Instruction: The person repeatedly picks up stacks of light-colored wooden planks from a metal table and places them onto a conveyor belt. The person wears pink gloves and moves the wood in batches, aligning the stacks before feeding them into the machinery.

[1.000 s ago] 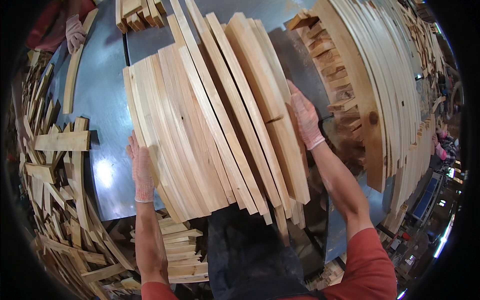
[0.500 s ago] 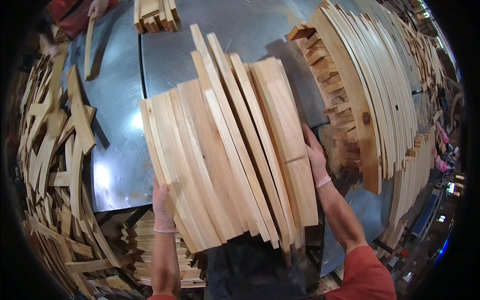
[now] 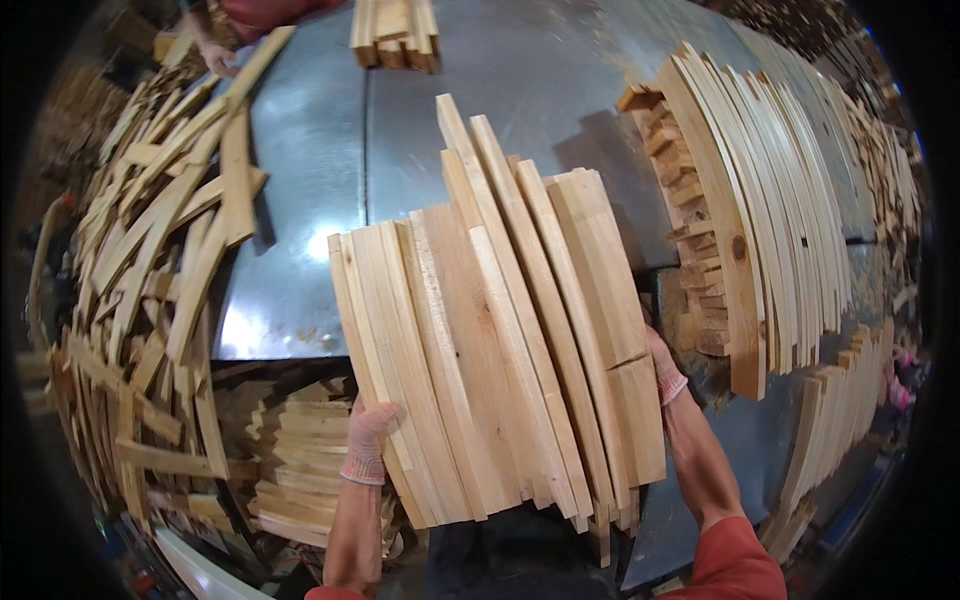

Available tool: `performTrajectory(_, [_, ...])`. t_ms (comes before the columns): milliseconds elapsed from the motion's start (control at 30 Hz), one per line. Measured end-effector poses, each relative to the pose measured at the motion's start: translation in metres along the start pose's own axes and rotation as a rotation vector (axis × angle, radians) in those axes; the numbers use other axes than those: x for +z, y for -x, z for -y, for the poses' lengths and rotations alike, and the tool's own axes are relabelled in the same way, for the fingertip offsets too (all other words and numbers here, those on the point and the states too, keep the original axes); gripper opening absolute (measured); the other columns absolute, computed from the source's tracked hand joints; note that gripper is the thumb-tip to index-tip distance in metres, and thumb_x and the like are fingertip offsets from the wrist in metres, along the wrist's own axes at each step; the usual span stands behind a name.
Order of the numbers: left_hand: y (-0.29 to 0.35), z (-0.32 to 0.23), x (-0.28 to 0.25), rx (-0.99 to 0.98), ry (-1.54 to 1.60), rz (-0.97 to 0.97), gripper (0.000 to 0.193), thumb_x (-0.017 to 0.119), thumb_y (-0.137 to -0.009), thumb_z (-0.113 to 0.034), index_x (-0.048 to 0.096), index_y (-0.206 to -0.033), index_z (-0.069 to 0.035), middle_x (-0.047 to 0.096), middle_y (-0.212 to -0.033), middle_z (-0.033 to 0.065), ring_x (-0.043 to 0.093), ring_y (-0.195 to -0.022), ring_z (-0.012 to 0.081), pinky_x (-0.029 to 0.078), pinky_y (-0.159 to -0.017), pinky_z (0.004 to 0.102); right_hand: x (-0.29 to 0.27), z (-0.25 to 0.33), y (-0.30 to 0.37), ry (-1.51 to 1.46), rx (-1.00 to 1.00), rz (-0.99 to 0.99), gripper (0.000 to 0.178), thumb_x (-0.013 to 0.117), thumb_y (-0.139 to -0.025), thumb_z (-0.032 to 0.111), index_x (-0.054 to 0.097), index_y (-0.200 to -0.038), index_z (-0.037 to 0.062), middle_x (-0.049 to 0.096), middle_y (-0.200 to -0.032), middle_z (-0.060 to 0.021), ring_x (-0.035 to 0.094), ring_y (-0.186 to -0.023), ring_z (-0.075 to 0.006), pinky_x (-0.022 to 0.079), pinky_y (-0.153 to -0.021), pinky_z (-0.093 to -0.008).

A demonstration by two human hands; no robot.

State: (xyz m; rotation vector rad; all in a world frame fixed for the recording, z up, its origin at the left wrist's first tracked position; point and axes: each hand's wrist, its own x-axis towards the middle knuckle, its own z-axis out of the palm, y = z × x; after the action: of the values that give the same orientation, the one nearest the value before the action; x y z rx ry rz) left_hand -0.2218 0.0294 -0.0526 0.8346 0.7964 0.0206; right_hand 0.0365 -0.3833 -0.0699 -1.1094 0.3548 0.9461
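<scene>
Between my two gloved hands is a wide bundle of light wooden slats [image 3: 470,360], held in front of my body. Several of its slats stick out farther than the others at the far end. My left hand [image 3: 370,438] clamps the bundle's left side, thumb over the outer slat. On the opposite side my right hand [image 3: 664,365] presses against the outermost slat, its fingers partly hidden behind the wood. Both hands are closed on the bundle.
A grey metal table [image 3: 300,290] lies beyond. A neat stack of long slats [image 3: 770,220] stands on the right, a loose slat heap [image 3: 180,210] at left, and a small stack [image 3: 395,35] at the back. A co-worker's hand [image 3: 217,58] is at the far left.
My view has swung left, so the bundle and surroundings sit farther right. The co-worker's hand no longer holds the upright slat, and a slat now lies atop the left heap's far end.
</scene>
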Motion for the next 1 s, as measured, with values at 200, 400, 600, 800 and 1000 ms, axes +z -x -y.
performTrajectory(200, [0.106,0.023,-0.031,0.111,0.08,-0.1,0.061,0.079,-0.084,-0.019,0.064,-0.138,0.005,0.076,-0.111,0.0121,0.076,-0.094,0.0239,0.065,-0.082,0.0369,0.038,0.028,0.036,0.051,-0.033,0.261,0.057,0.068,-0.103,0.036,0.061,-0.147,-0.0001,0.074,-0.133,-0.0111,0.072,-0.118,-0.0228,0.061,-0.099,-0.0382])
performTrajectory(400, [0.255,0.01,-0.011,0.345,0.042,-0.285,0.06,0.078,-0.088,-0.021,0.064,-0.143,-0.002,0.075,-0.115,0.0032,0.071,-0.096,0.0149,0.059,-0.083,0.0309,0.122,0.047,0.089,0.122,-0.031,0.305,0.049,0.065,-0.107,0.03,0.061,-0.144,-0.0022,0.074,-0.129,-0.0137,0.075,-0.107,-0.0242,0.064,-0.09,-0.0375])
performTrajectory(600, [0.391,0.03,-0.023,0.555,0.157,-0.381,0.085,0.081,-0.085,-0.021,0.047,-0.16,-0.002,0.067,-0.134,0.0056,0.065,-0.117,0.0179,0.053,-0.101,0.0329,0.181,0.025,0.07,0.262,-0.046,0.697,0.039,0.058,-0.11,0.021,0.061,-0.136,-0.0083,0.075,-0.12,-0.0186,0.076,-0.097,-0.0249,0.066,-0.079,-0.0396])
performTrajectory(800, [0.542,0.114,-0.048,0.729,0.377,-0.604,0.082,0.081,-0.082,-0.023,0.051,-0.156,-0.003,0.066,-0.123,0.0032,0.064,-0.108,0.0162,0.054,-0.098,0.0337,0.306,-0.056,0.151,0.495,0.069,0.999,0.04,0.058,-0.11,0.024,0.064,-0.136,-0.0047,0.075,-0.12,-0.0172,0.076,-0.099,-0.0265,0.067,-0.081,-0.0409])
performTrajectory(1000, [0.671,0.226,-0.089,0.966,0.605,-0.709,0.039,0.072,-0.09,-0.019,0.07,-0.126,-0.003,0.066,-0.098,0.0003,0.065,-0.088,0.0127,0.059,-0.082,0.033,0.37,-0.173,0.26,0.56,0.306,1.099,0.043,0.061,-0.109,0.028,0.066,-0.138,-0.0034,0.075,-0.124,-0.0132,0.076,-0.105,-0.0232,0.066,-0.085,-0.0376])
